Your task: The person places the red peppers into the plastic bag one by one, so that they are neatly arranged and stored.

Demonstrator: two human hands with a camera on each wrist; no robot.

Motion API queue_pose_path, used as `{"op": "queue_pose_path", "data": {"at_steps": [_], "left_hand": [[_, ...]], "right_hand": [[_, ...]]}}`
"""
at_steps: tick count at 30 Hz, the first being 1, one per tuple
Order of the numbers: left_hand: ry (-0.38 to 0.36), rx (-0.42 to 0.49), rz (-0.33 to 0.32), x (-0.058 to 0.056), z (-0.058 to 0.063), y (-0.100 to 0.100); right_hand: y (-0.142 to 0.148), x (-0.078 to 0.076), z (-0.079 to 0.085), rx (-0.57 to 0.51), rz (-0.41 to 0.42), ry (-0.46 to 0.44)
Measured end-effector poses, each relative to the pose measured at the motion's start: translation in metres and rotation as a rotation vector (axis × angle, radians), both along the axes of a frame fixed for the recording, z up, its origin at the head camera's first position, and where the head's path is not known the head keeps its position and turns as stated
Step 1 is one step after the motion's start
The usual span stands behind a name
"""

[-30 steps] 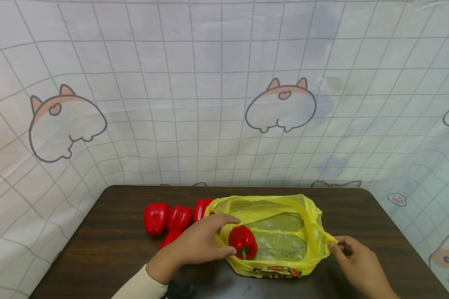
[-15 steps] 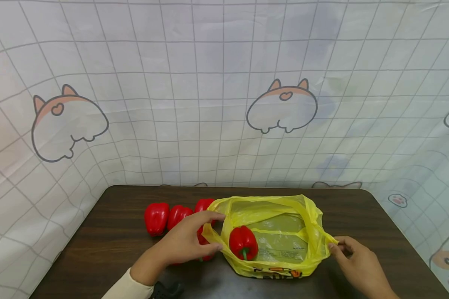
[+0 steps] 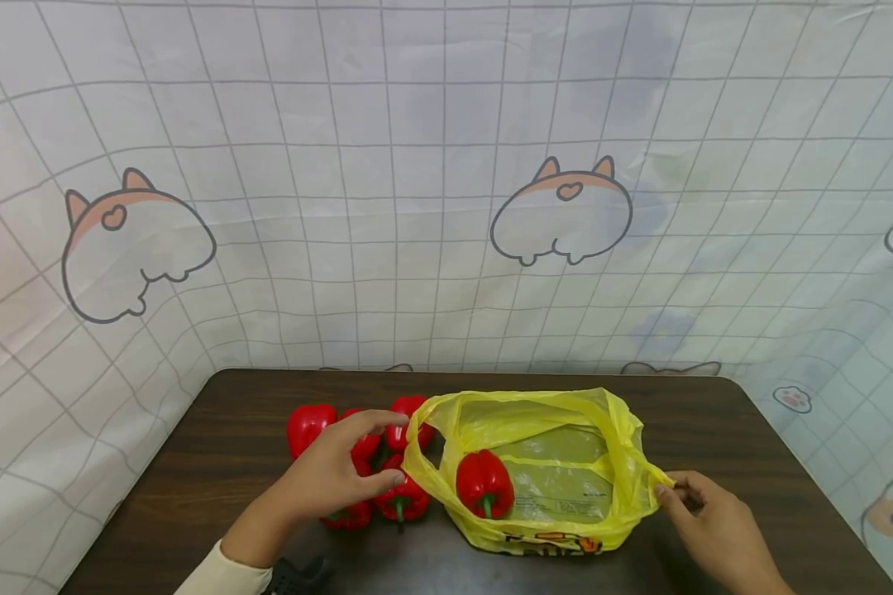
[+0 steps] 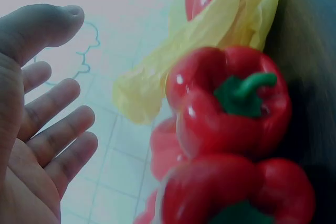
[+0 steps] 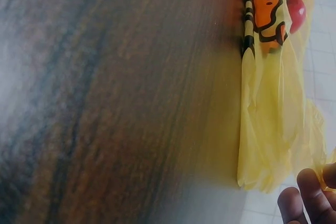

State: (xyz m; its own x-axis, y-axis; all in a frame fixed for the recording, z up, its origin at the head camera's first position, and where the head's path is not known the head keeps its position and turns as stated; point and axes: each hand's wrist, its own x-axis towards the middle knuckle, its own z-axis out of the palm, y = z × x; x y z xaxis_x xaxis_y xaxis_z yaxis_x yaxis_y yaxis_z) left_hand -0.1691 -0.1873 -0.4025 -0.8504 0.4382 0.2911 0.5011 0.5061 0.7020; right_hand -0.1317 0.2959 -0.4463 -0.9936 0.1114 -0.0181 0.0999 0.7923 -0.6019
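A yellow plastic bag [image 3: 625,463] lies with its mouth spread wide, one red bell pepper [image 3: 485,483] inside at its left. My right hand [image 3: 714,521] pinches the bag's right edge between thumb and fingers; the right wrist view shows those fingertips [image 5: 310,187] at the bag's end. My left hand [image 3: 323,475] hovers left of the bag, thumb and fingers spread and holding nothing. Just past its fingers sits a bell pepper [image 3: 402,496] with a green stem. In the left wrist view the palm [image 4: 31,182] faces that pepper [image 4: 236,98], with another close below it.
Several more red bell peppers [image 3: 308,426] cluster left of the bag, partly hidden by my left hand. All stand on a dark wood-grain table [image 3: 171,496]. A white gridded cloth [image 3: 446,248] with cartoon animals hangs behind it. A black strap [image 3: 298,574] shows below my left wrist.
My left hand has drawn back leftward out of the bag's mouth, away from the pepper inside, and now hovers by the outside peppers. My right hand stays at the bag's edge.
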Motion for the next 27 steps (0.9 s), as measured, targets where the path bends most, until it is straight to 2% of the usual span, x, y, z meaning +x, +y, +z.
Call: {"op": "queue_pose_path", "data": {"at_steps": [8,14,20,27], "left_hand": [[-0.036,-0.007,0.058,-0.002,-0.003,-0.016],[-0.062,-0.008,0.077,-0.004,-0.006,-0.029],[-0.064,-0.020,0.113,-0.006,-0.009,-0.039],[-0.020,-0.026,0.138,-0.009,-0.012,-0.052]], "right_hand": [[-0.001,0.001,0.001,-0.001,0.008,0.005],[-0.001,0.001,0.002,0.004,0.009,0.009],[0.000,0.000,0.001,0.003,0.013,0.012],[0.000,0.001,0.000,0.001,0.010,0.010]]}}
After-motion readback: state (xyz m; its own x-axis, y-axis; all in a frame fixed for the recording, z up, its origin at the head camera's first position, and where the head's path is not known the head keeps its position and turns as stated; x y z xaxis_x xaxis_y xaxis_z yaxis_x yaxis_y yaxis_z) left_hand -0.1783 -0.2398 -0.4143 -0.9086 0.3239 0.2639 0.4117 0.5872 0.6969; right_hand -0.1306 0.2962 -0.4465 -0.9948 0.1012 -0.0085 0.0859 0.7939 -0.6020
